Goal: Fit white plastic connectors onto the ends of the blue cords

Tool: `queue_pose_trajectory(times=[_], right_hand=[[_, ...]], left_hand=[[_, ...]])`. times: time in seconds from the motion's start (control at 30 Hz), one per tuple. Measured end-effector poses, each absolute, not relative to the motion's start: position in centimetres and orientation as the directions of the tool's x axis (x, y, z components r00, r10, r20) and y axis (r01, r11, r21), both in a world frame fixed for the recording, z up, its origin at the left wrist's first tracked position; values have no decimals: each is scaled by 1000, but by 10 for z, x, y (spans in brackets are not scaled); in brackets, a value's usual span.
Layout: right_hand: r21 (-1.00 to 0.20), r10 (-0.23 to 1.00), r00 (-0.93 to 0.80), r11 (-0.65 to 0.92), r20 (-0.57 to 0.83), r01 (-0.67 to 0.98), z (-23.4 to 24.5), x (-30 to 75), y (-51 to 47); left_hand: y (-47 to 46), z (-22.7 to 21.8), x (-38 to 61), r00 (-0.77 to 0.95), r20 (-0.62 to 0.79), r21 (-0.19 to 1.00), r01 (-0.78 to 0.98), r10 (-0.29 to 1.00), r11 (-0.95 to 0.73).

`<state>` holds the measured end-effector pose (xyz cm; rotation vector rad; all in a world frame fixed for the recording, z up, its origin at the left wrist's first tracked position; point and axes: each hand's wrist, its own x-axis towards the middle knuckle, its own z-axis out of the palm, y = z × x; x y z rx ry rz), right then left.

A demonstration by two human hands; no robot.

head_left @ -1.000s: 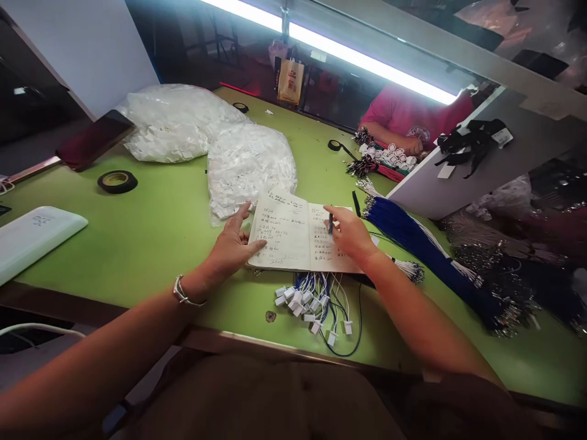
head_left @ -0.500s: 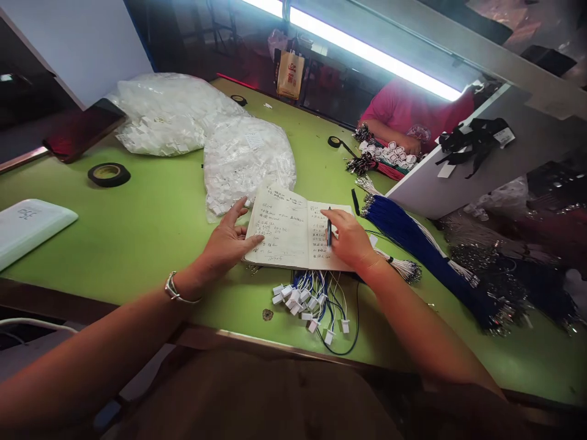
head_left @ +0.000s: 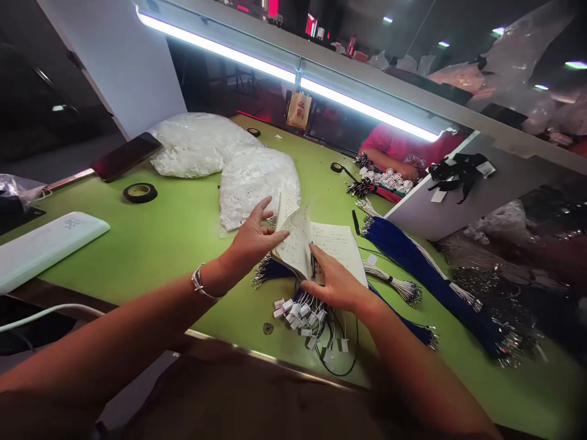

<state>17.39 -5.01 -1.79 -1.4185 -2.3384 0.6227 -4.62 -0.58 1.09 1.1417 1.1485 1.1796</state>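
Note:
An open notebook point(head_left: 342, 247) with handwritten pages lies in front of me, its left side raised and a page curling up in the middle. My left hand point(head_left: 252, 241) grips the notebook's left edge, thumb on the page and index finger stretched out. My right hand point(head_left: 337, 281) is at the fold, holding a dark pen point(head_left: 313, 264) that points away from me. Beneath the notebook's near edge, white connectors point(head_left: 296, 315) on blue and white wires stick out. A bundle of blue wires point(head_left: 273, 270) shows below the left pages.
Plastic bags of white parts point(head_left: 259, 177) lie behind the notebook. Blue wire bundles point(head_left: 408, 256) stretch along the right, beside a divider panel point(head_left: 477, 177). Black tape point(head_left: 140, 193), a phone point(head_left: 126, 156) and a white power bank point(head_left: 55, 247) sit left. A co-worker point(head_left: 389, 146) sits opposite.
The notebook's left pages have lifted and one curls toward the fold. My right hand has moved left and nearer to me, from the right page to the fold. The camera view has shifted.

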Motion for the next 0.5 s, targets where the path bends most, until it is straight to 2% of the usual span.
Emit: queue_pose_trajectory(times=[0.07, 0.2, 0.27, 0.33, 0.4, 0.5], right_hand=[[-508, 901, -427, 404, 77, 761, -23, 165, -59], [-508, 971, -184, 236, 152, 828, -40, 144, -62], [-594, 980, -92, 181, 178, 784, -42, 144, -58], [-751, 978, 41, 131, 206, 648, -38, 154, -55], [-883, 956, 225, 64, 188, 465, -31, 169, -55], [-973, 900, 428, -14, 88, 231, -28, 187, -60]], left_hand=[[-6, 17, -34, 50, -51, 990, -128, 997, 57], [-5, 23, -5, 218, 30, 973, -231, 975, 22], [-3, 20, 5, 263, 108, 968, -247, 959, -42], [0, 12, 10, 220, 150, 965, -246, 964, -94], [3, 1, 13, 163, 85, 964, -262, 983, -40], [3, -13, 18, 256, -201, 907, -315, 945, 279]])
